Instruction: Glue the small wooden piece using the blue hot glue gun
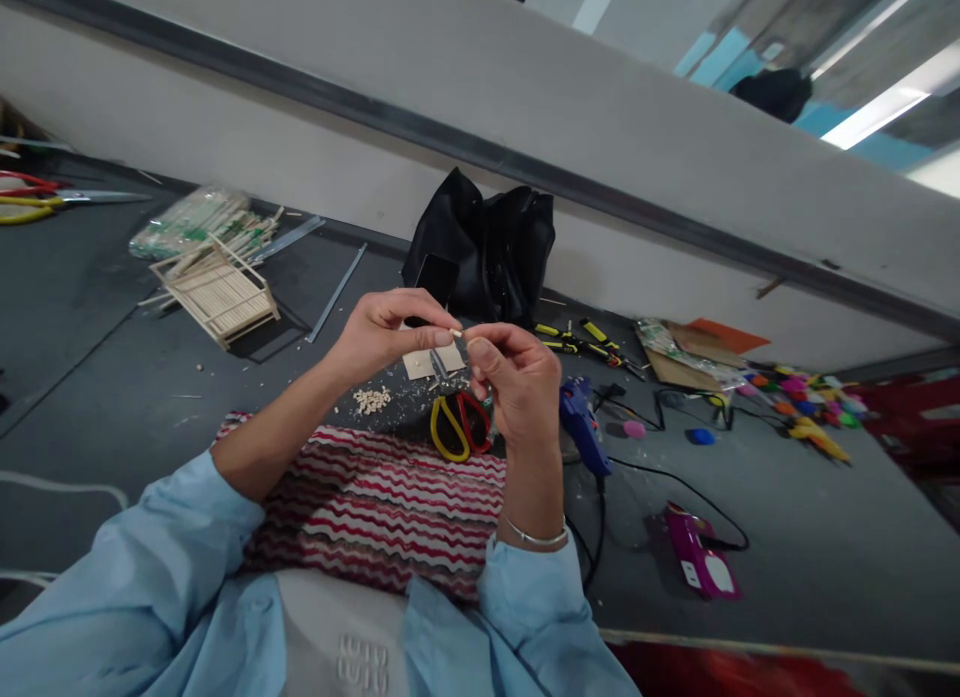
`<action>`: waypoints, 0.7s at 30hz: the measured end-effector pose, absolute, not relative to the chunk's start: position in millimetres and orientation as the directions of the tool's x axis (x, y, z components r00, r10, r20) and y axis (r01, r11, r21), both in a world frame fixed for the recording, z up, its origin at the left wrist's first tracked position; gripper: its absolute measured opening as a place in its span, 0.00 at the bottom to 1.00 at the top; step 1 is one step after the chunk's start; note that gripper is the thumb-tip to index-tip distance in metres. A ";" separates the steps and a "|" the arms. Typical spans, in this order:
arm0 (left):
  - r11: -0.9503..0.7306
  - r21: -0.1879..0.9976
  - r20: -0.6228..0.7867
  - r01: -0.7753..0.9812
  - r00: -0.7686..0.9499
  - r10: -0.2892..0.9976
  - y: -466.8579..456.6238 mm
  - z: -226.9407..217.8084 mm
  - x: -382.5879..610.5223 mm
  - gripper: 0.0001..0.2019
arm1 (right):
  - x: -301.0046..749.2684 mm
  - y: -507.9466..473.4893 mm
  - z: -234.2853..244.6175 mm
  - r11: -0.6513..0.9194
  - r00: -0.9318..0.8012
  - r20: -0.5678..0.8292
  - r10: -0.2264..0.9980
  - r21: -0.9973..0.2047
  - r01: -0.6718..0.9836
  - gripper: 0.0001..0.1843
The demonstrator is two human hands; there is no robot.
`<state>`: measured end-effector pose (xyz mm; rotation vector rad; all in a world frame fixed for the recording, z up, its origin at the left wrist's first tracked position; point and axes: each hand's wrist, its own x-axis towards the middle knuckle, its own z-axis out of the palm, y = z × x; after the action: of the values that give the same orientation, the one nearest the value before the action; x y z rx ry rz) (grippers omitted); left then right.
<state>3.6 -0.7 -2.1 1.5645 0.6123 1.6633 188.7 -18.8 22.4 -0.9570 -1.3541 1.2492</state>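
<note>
My left hand (397, 329) pinches a small pale wooden piece (456, 332) between thumb and forefinger. Close beside it, my right hand (517, 377) has thumb and forefinger pressed together; what lies between them is too small to make out. Under the hands are scissors (450, 427) with one yellow and one red handle, their blades over a pale square board (416, 365). A heap of tiny wooden bits (371, 401) lies left of the scissors, with shavings scattered round. A red-and-white striped cloth (367, 497) is spread in front of my body.
A small slatted wooden model (217, 295) and bagged sticks (202, 227) lie at left. Behind my hands stands a black bag (487, 247). To the right are pliers (589, 342), a blue glue gun (583, 427) with its cable, coloured pompoms (806, 392) and a magenta device (697, 557).
</note>
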 end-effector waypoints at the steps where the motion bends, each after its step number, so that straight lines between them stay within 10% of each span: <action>1: -0.552 0.798 0.575 -0.244 0.029 0.818 -1.4 -2.1 4.2 0.06 | 189.6 -18.7 22.4 0.184 -0.140 0.192 0.971 -0.981 -0.069 0.15; 12: -0.142 0.823 0.234 -0.550 0.101 0.967 -5.3 -0.8 15.5 0.13 | 177.7 -32.9 29.9 0.607 -0.035 0.629 0.776 -0.732 0.309 0.01; 21: -0.161 0.834 0.257 -0.528 0.112 0.960 -6.7 -2.0 14.8 0.10 | 176.1 -31.2 27.3 0.599 -0.024 0.632 0.775 -0.722 0.347 0.02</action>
<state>14.8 -6.7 -2.0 1.0271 0.5657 1.4376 176.1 -31.2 27.3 -0.9545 -1.6217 0.4421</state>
